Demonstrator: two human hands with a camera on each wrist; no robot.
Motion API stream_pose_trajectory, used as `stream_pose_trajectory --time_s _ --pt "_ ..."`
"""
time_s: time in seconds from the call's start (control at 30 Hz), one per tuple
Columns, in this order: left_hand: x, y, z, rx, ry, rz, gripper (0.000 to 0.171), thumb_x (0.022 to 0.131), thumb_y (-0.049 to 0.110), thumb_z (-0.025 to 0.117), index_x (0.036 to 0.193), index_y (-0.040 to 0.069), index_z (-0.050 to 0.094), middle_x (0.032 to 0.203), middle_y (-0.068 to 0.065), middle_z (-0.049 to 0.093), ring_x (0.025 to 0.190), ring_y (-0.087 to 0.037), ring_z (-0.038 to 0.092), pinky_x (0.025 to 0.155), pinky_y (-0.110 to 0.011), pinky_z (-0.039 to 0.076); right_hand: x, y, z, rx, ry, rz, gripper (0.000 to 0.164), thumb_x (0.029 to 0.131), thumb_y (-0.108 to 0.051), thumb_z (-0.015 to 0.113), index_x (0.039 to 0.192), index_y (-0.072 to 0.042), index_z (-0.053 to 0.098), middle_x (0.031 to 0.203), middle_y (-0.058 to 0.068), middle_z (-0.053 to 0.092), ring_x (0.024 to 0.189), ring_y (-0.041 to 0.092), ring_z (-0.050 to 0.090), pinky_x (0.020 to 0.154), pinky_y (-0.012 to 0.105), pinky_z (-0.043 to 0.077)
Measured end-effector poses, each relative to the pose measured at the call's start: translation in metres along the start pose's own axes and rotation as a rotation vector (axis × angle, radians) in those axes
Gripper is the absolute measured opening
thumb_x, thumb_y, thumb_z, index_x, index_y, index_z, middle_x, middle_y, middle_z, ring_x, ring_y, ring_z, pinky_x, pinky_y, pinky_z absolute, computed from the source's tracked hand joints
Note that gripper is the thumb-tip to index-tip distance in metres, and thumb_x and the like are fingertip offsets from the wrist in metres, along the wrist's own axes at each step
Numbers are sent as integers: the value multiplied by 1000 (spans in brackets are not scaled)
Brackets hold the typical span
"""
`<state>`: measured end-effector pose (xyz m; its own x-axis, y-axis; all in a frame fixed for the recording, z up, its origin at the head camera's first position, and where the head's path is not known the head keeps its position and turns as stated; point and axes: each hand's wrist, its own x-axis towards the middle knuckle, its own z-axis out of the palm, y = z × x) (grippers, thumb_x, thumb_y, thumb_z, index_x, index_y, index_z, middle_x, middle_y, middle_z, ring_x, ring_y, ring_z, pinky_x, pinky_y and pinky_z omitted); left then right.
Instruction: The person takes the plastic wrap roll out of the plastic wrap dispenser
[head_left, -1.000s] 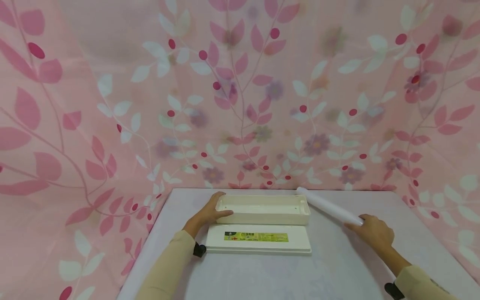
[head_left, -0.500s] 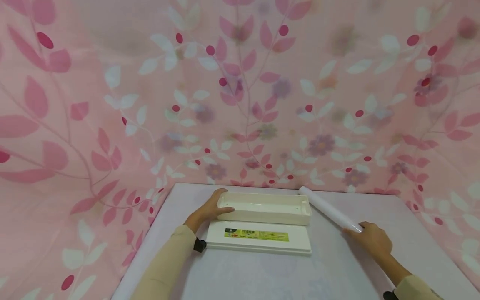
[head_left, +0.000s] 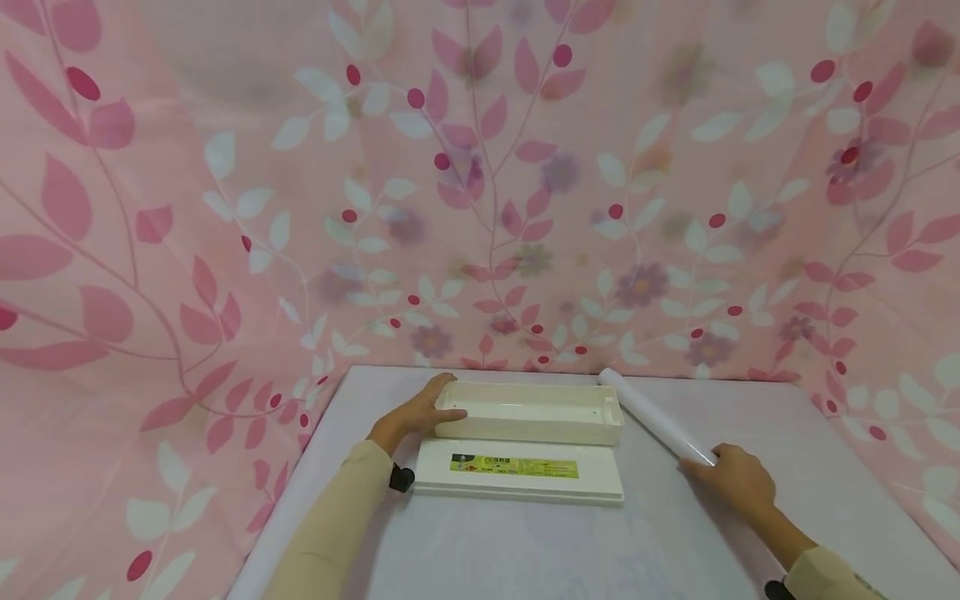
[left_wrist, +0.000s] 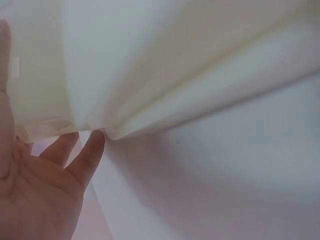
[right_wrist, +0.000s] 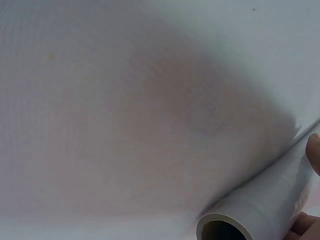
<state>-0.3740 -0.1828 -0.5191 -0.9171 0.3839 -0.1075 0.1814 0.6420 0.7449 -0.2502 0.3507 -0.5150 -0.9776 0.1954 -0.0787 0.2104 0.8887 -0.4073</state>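
A long cream plastic box (head_left: 525, 431) sits near the table's far edge, its hollow side up. My left hand (head_left: 420, 412) grips its left end, with the thumb lying over the front wall. In the left wrist view, the fingertips of the left hand (left_wrist: 55, 175) touch the box's edge. A white lid with a green and yellow label (head_left: 517, 466) lies just in front of the box. To the right, my right hand (head_left: 735, 482) holds a roll of clear film (head_left: 660, 423) that slants across the table. The roll's hollow core (right_wrist: 224, 229) shows in the right wrist view.
A white cloth covers the table (head_left: 525, 550). Pink curtains with leaf patterns (head_left: 480, 208) hang behind and at both sides. The roll's far end lies close to the box's back right corner.
My right hand has shifted slightly left and nearer along with the roll. The left hand stays on the box's end, and the head view has tilted a little.
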Motion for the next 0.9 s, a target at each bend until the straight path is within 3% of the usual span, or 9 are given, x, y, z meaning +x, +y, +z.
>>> stream_pose_trajectory --time_s 0.13,0.33,0.5,0.67,0.77,0.9 --pt "3 -1 -3 47 -17 7 89 87 48 72 155 17 24 165 -10 15 151 -33 19 120 -56 18 3 2 1 -5 34 -20 74 78 -61 72 103 8 64 77 14 65 65 23 55 49 34 37" --pt "4 -8 -6 95 -20 20 93 86 52 71 157 17 23 166 -11 12 152 -34 15 120 -56 18 8 4 13 -36 23 -30 86 76 -64 73 110 14 59 85 21 66 68 23 56 52 34 42" --pt "4 -10 -4 97 -4 19 97 84 53 72 158 16 22 167 -11 10 152 -35 15 120 -57 18 9 6 16 -37 12 -32 91 75 -65 74 114 16 57 91 25 66 71 25 57 59 40 48" --pt "4 -7 -1 132 20 23 99 84 56 71 159 17 19 167 -12 5 153 -34 12 119 -58 19 8 11 15 -58 64 -101 98 75 -70 71 119 16 55 99 31 65 77 33 62 62 48 51" --pt "-5 -7 -9 163 24 23 96 87 57 68 159 17 18 166 -17 2 153 -37 9 117 -62 20 2 6 15 -86 125 -165 100 76 -72 68 122 15 54 108 37 61 86 45 62 66 55 51" --pt "-34 -11 -40 224 22 -27 88 92 60 58 158 14 21 164 -20 12 151 -40 15 117 -63 20 -10 -12 5 -92 228 -274 94 80 -67 67 128 12 51 123 41 53 100 58 56 72 66 47"
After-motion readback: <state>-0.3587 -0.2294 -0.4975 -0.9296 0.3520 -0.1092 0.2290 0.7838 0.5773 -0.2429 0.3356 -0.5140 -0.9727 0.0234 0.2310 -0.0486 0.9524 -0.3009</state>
